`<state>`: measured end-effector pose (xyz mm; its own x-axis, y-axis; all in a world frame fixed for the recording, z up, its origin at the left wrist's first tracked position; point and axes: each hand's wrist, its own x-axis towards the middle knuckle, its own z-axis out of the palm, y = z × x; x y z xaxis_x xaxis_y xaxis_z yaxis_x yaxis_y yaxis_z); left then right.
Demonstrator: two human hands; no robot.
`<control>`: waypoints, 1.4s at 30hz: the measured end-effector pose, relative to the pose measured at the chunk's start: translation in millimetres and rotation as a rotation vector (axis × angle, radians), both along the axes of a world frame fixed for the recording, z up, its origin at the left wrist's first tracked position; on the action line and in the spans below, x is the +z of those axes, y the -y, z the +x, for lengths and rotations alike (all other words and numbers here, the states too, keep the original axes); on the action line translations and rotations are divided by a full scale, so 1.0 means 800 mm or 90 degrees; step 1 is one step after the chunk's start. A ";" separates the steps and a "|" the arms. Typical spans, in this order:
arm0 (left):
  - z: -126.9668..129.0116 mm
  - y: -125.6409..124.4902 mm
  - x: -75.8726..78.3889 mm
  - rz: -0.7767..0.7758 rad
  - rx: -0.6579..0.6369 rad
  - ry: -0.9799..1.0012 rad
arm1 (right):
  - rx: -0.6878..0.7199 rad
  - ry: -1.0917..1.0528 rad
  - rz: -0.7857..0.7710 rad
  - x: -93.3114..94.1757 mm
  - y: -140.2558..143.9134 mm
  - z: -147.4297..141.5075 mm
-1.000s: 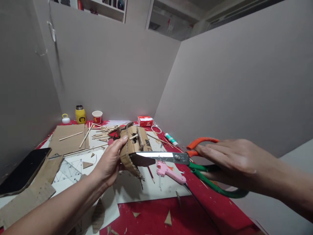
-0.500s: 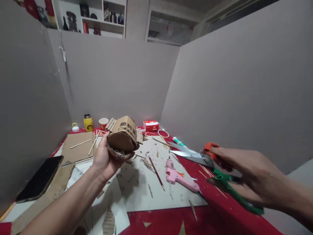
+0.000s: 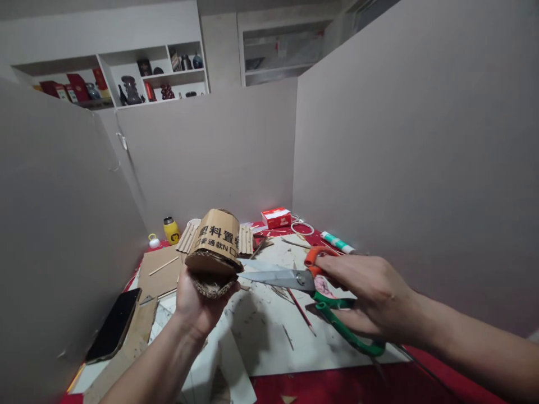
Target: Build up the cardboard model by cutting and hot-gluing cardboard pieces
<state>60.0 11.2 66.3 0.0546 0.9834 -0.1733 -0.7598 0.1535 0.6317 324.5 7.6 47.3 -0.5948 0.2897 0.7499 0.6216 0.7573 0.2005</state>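
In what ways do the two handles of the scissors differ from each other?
The orange handle is the upper one, while the green handle hangs below it. The orange handle looks short and is mostly covered by the right hand; the green handle is a longer loop reaching past the hand's lower edge. Both belong to the same scissors and meet at the pivot behind the steel blades.

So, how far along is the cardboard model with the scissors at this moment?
Already done: the cardboard model has a glued, curved shape, and offcuts litter the white sheet. In hand: the left hand lifts the model from below; the right hand has the scissors, blades open, tips at its lower edge. Left: that ragged corrugated edge looks untrimmed, so probably more cutting.
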 end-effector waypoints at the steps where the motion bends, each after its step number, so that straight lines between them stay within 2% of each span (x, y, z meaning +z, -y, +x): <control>1: 0.001 0.000 0.000 0.006 0.008 -0.004 | 0.004 -0.010 0.003 -0.002 -0.002 -0.001; 6: -0.004 -0.013 0.006 0.065 0.068 -0.023 | 0.019 0.002 -0.047 -0.021 -0.006 0.010; 12: -0.027 -0.032 0.019 0.139 0.157 -0.030 | -0.059 0.180 -0.260 -0.054 -0.008 0.004; 16: -0.028 -0.033 0.021 0.144 0.145 -0.048 | -0.109 0.244 -0.359 -0.072 -0.023 -0.022; 21: -0.014 -0.038 0.009 0.105 0.093 -0.066 | -0.112 0.245 -0.412 -0.085 -0.035 -0.039; 24: -0.003 -0.045 -0.005 0.063 0.054 -0.060 | -0.091 0.233 -0.431 -0.079 -0.035 -0.032; 26: 0.005 -0.047 -0.016 0.030 0.020 -0.065 | -0.071 0.179 -0.425 -0.065 -0.038 -0.023; 30: 0.026 -0.046 -0.039 -0.056 -0.034 -0.107 | -0.001 -0.140 -0.380 -0.024 -0.055 -0.013; 32: 0.036 -0.044 -0.050 -0.085 -0.074 -0.122 | 0.067 -0.225 -0.404 -0.009 -0.069 -0.014; 33: 0.040 -0.044 -0.056 -0.096 -0.100 -0.126 | 0.089 -0.241 -0.451 -0.004 -0.078 -0.015; 37: 0.049 -0.049 -0.076 -0.126 -0.178 -0.149 | 0.121 -0.178 -0.593 -0.008 -0.109 -0.024; 42: 0.050 -0.069 -0.089 -0.129 -0.194 -0.172 | 0.141 -0.088 -0.629 -0.032 -0.137 -0.025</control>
